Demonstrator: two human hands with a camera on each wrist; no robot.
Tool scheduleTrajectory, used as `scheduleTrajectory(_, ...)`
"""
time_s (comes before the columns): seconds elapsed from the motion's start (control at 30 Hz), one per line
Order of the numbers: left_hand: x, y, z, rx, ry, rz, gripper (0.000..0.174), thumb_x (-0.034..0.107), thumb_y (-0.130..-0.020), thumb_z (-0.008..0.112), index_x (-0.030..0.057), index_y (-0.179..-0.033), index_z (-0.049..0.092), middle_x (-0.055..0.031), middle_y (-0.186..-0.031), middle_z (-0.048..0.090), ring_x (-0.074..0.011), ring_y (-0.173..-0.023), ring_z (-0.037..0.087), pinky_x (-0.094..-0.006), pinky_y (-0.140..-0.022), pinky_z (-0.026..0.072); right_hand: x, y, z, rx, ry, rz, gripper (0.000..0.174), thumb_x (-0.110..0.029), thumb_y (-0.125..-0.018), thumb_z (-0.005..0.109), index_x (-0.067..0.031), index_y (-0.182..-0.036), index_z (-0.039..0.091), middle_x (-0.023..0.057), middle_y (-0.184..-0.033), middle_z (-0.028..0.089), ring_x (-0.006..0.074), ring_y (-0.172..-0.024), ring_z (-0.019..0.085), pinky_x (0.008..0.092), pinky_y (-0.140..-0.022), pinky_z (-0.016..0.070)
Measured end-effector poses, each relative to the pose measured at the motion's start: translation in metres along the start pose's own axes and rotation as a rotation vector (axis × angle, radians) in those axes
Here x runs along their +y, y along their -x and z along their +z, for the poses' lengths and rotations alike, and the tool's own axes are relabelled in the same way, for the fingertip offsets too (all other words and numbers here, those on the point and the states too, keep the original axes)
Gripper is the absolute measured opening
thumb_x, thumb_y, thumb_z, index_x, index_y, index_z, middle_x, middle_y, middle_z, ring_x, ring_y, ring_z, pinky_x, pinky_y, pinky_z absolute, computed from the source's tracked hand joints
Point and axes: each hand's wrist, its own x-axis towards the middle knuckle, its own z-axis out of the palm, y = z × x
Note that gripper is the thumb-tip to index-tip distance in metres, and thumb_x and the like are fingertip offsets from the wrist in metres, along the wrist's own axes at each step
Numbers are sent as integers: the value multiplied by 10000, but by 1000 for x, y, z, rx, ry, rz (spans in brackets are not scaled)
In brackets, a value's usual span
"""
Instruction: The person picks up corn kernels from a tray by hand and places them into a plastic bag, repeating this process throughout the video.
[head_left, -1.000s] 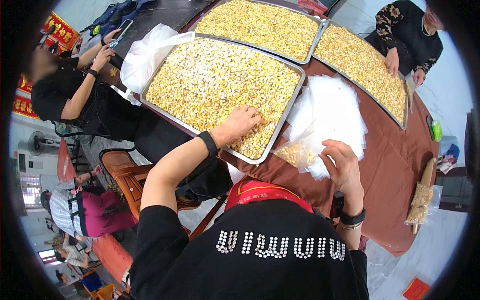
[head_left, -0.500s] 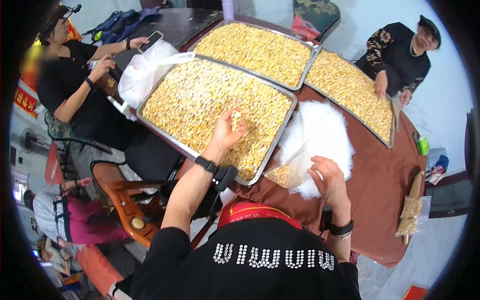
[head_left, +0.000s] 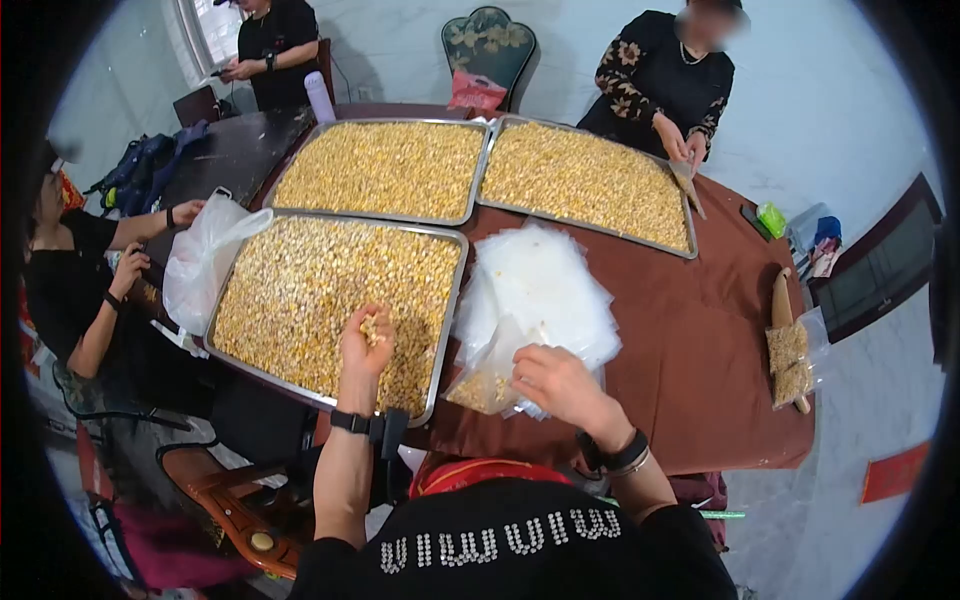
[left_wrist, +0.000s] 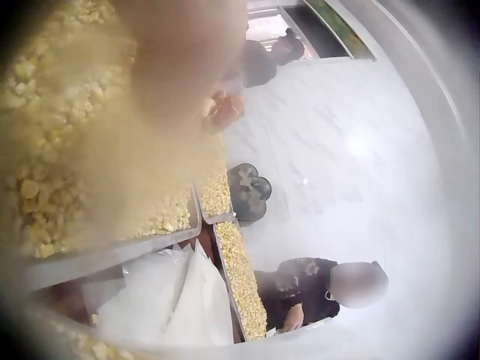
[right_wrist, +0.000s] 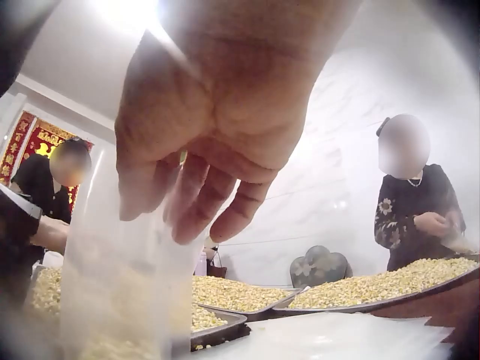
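My left hand [head_left: 362,345] is lifted over the near metal tray [head_left: 452,300], fingers curled around a small handful of corn kernels [head_left: 376,328]. In the left wrist view this hand is a blur close to the lens. Just right of the tray, my right hand [head_left: 565,385] pinches the top of a clear plastic bag [head_left: 500,350] with some kernels in its bottom. The right wrist view shows the upright bag [right_wrist: 124,262] between thumb and fingers. Beneath and behind it spreads a stack of clear flat bags [head_left: 535,280].
Two more kernel-filled trays [head_left: 385,165] [head_left: 590,185] stand at the back. A person [head_left: 670,85] across the table handles a small bag. At left are a white plastic bag [head_left: 205,260] and a seated person [head_left: 75,270]. Filled bags [head_left: 790,365] lie at the right edge of the brown tablecloth [head_left: 690,380].
My left hand has come up out of the kernels with a handful and turned palm inward. The right hand stays at the bag. The head view has swung left and up.
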Motion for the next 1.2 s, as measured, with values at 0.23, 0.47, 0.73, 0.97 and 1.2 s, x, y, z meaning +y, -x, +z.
scheduleTrajectory(0.23, -24, 29, 7, 146, 54, 109, 126, 186, -861, 511, 61, -852, 504, -57, -744, 454, -155, -705, 467, -260, -574, 409, 11, 13, -6, -37, -118, 10, 127, -139, -774, 591, -65, -867, 548, 74, -955, 520, 282, -816, 553, 379, -720, 449)
scheduleTrajectory(0.47, -28, 32, -12, 166, 77, 68, 176, 221, -887, 456, 57, -904, 518, -65, -763, 516, -146, -653, 441, -245, -537, 371, 14, 21, -10, -61, -166, 65, 117, -120, -771, 613, -62, -868, 583, 76, -982, 545, 280, -847, 567, 366, -744, 462)
scheduleTrajectory(0.73, -29, 29, 7, 95, 21, 91, 240, 347, -889, 524, 108, -901, 513, -19, -708, 489, -116, -588, 433, -238, -479, 360, 9, -9, -3, 6, -270, -92, 63, -52, -776, 589, -22, -830, 595, 115, -979, 573, 296, -876, 565, 358, -750, 478)
scheduleTrajectory(0.97, -23, 19, 10, 61, -118, 28, 166, 281, -895, 482, 120, -878, 520, -12, -707, 498, -126, -579, 448, -240, -485, 364, 1, -33, -5, 34, -168, -126, 77, -69, -771, 611, -16, -823, 593, 122, -978, 580, 296, -869, 570, 352, -741, 480)
scheduleTrajectory(1.2, -12, 11, 23, 6, -54, -44, 146, 227, -877, 480, 97, -925, 525, -13, -738, 510, -133, -602, 461, -244, -484, 369, 1, -37, 0, -38, -152, -26, 75, -71, -769, 604, -27, -824, 580, 108, -940, 564, 281, -837, 556, 360, -718, 471)
